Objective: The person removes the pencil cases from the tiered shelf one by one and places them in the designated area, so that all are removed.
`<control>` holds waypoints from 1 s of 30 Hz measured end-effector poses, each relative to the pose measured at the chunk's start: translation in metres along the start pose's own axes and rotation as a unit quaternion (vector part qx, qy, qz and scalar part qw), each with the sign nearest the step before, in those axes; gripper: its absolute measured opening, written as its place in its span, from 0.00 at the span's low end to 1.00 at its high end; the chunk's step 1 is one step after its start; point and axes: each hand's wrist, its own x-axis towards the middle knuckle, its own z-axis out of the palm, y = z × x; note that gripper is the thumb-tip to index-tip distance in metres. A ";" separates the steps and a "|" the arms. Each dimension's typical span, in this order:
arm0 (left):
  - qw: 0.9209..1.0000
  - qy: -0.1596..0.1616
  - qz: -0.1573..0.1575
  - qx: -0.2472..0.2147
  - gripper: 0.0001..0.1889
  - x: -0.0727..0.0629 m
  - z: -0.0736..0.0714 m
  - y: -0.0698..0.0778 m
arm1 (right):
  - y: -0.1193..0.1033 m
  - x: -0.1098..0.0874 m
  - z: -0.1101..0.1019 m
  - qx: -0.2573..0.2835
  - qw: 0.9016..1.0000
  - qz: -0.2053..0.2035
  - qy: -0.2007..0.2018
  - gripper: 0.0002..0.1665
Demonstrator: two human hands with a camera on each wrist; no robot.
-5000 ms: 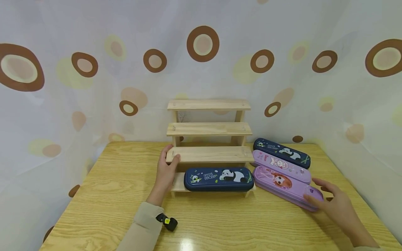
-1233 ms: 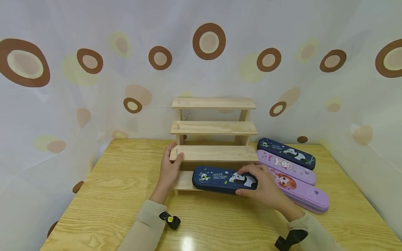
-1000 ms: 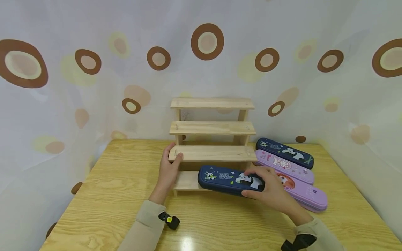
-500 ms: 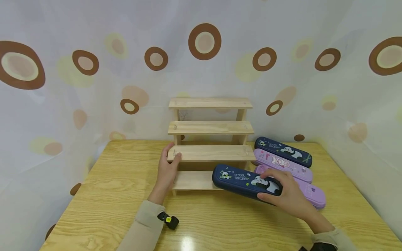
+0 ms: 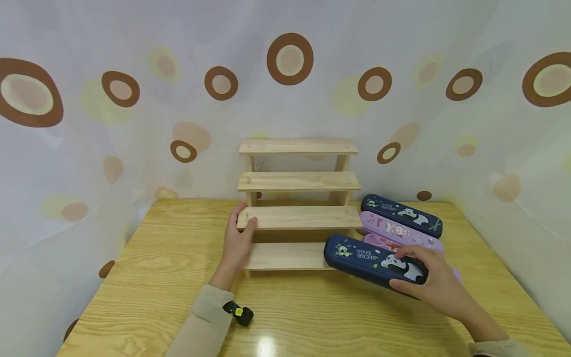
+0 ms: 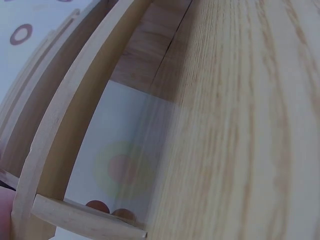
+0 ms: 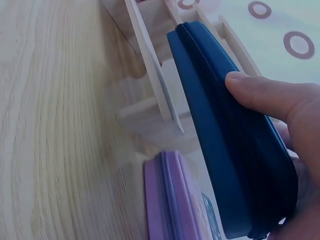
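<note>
My right hand (image 5: 441, 285) grips the right end of a dark blue pencil case (image 5: 374, 262) with a panda print, thumb along its front side and fingers over the far edge. The case slants just off the right end of the lowest board of a wooden step rack (image 5: 299, 218). In the right wrist view its zipper side (image 7: 225, 120) faces the camera, above a purple case (image 7: 172, 200). My left hand (image 5: 238, 243) holds the left end of the rack's second-lowest board, thumb on top. Only a sliver of a left-hand finger (image 6: 6, 212) shows in the left wrist view.
Right of the rack lie another blue panda case (image 5: 401, 214), a purple rabbit case (image 5: 397, 229) and a second purple case (image 5: 379, 241), partly covered by the held one. All rest on the wooden table (image 5: 178, 277), before a patterned curtain (image 5: 142, 39).
My right hand went from the purple case to the blue panda case on the lowest board, gripped it and drew it off to the right. My left hand stayed on the rack.
</note>
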 end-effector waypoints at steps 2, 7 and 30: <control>1.000 0.000 0.000 0.003 0.29 0.000 0.000 0.000 | 0.003 -0.002 -0.006 0.000 1.000 0.004 -0.004 0.31; 1.000 0.006 0.002 0.007 0.28 0.005 -0.001 -0.012 | 0.012 -0.007 -0.022 0.001 0.999 0.033 -0.023 0.33; 1.000 0.019 -0.001 0.020 0.28 0.012 -0.002 -0.028 | 0.066 -0.028 -0.058 -0.057 0.996 0.018 -0.069 0.32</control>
